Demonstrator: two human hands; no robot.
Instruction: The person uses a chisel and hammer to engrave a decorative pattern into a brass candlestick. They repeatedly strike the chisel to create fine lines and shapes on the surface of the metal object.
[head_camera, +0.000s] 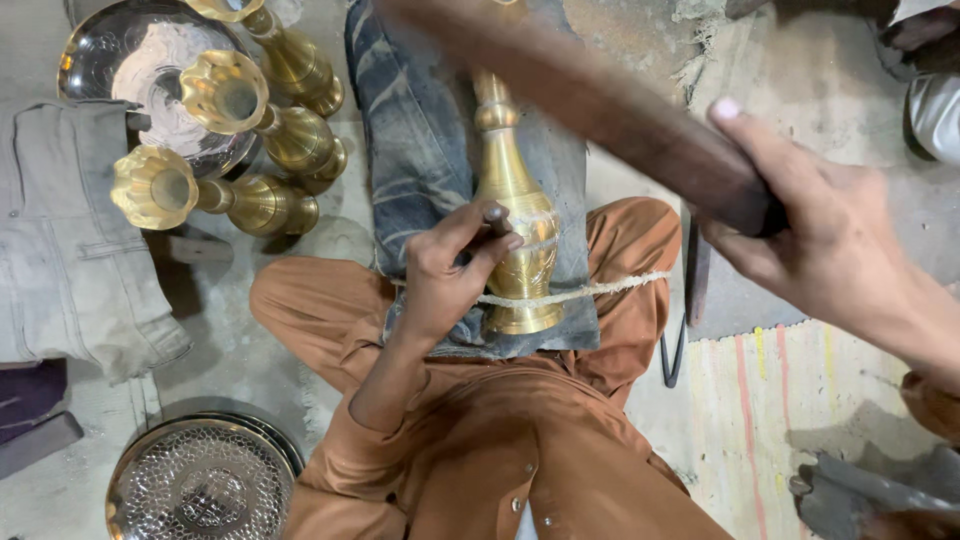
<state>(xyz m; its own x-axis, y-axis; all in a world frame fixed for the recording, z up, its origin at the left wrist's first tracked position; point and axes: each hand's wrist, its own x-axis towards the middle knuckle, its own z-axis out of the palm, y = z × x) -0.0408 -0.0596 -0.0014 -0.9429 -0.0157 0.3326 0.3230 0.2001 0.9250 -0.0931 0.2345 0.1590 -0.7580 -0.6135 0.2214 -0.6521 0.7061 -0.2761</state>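
Brass vases: one (515, 215) under left hand's (450, 275) punch-holding grip, three (240, 130) aside; right hand (810, 235) grips one mallet (600, 105).

brass vase (515, 215) | lying lengthwise on dark cloth (415, 150) | rope-tied (590, 291)

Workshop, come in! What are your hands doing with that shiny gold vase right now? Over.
Left hand pinching a small dark tool against the brass vase. Right hand gripping a dark wooden mallet, raised. Vase lies on grey cloth, roped down. Nothing in the way.
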